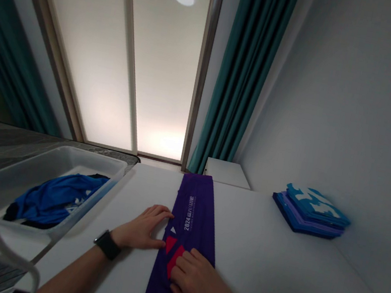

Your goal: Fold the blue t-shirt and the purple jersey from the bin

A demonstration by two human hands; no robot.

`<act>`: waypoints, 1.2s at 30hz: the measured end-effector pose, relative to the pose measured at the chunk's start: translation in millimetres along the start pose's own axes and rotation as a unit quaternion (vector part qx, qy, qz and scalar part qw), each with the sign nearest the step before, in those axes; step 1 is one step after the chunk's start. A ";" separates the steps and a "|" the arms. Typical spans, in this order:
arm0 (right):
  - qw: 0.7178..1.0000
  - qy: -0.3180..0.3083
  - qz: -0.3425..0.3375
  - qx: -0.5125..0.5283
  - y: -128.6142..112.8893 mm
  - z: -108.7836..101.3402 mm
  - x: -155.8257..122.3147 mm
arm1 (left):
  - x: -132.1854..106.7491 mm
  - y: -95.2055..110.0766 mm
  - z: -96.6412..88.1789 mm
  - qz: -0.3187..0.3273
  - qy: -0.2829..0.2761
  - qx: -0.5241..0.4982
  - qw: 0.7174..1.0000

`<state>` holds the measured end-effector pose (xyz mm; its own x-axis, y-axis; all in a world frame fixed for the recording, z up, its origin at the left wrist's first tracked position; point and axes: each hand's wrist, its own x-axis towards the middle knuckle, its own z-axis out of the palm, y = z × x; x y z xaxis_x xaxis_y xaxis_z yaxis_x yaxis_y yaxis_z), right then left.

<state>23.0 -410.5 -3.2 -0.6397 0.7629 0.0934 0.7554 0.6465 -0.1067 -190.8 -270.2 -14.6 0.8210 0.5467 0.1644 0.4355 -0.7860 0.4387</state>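
Note:
A purple shirt (199, 210), folded into a long narrow strip, lies lengthwise on the white table in front of me. White lettering and red patches show on its upper face. My left hand (145, 228), with a dark watch on the wrist, rests at the strip's left edge; its thumb and fingers are apart, their tips touching the cloth. Lower down, my right hand (194, 280) lies over the shirt beside the red print. Its fingers are curled together on the fabric, and the fingertips are partly hidden.
A translucent plastic bin (96, 162) at the left holds a crumpled blue garment (54, 197) with black parts. Several folded blue and purple garments (310, 212) are stacked on the white table (243, 261) at the right, near the wall. A pale curved bar (0, 243) crosses the lower left.

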 end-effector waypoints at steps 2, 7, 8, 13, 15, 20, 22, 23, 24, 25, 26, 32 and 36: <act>1.000 0.003 -0.006 -0.010 -1.2 1.4 -1.4 | -0.2 -0.9 0.5 -0.002 -0.002 0.003 1.000; 1.000 0.011 -0.009 -0.026 -4.2 5.9 -3.5 | -0.3 -1.0 0.5 0.003 -0.004 0.006 1.000; 1.000 0.006 -0.009 -0.026 -4.7 5.7 -3.8 | -0.2 -0.8 0.5 0.005 -0.003 0.007 1.000; 1.000 -0.011 -0.002 0.026 -5.9 -3.9 -8.1 | -0.6 0.5 -2.1 0.006 -0.004 0.008 1.000; 0.997 -0.004 0.020 0.073 -3.6 -9.6 -11.0 | -0.6 1.2 -4.3 0.008 -0.005 0.009 1.000; 0.984 0.056 0.129 0.111 14.7 -11.0 -20.5 | 4.8 8.8 -2.8 0.024 0.021 0.029 0.999; 0.983 0.045 0.149 0.101 24.1 -4.4 -25.5 | 8.3 13.8 4.3 0.023 0.032 0.049 0.998; 0.983 0.031 0.151 0.095 28.2 -0.6 -28.1 | 9.6 15.8 9.2 0.020 0.034 0.059 0.998; 0.984 0.017 0.150 0.091 31.5 3.0 -30.6 | 10.4 17.4 14.4 0.017 0.031 0.068 0.997; 0.985 0.005 0.147 0.089 34.0 6.1 -32.9 | 10.8 18.3 19.7 0.016 0.026 0.078 0.996; 0.985 -0.003 0.146 0.088 35.5 8.4 -34.9 | 10.6 18.6 24.6 0.015 0.019 0.089 0.996; 0.985 -0.010 0.145 0.094 34.2 8.5 -40.4 | 6.2 16.3 35.2 0.022 0.008 0.131 0.991; 0.981 -0.018 0.143 0.130 38.9 4.2 -45.8 | 5.7 18.0 29.6 0.021 0.003 0.129 0.991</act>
<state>81.1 -420.3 -15.8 -0.4156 0.9095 -0.0107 0.8460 0.3822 -0.3719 -167.4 -289.7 -31.9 0.8385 0.5128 0.1842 0.4810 -0.8555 0.1917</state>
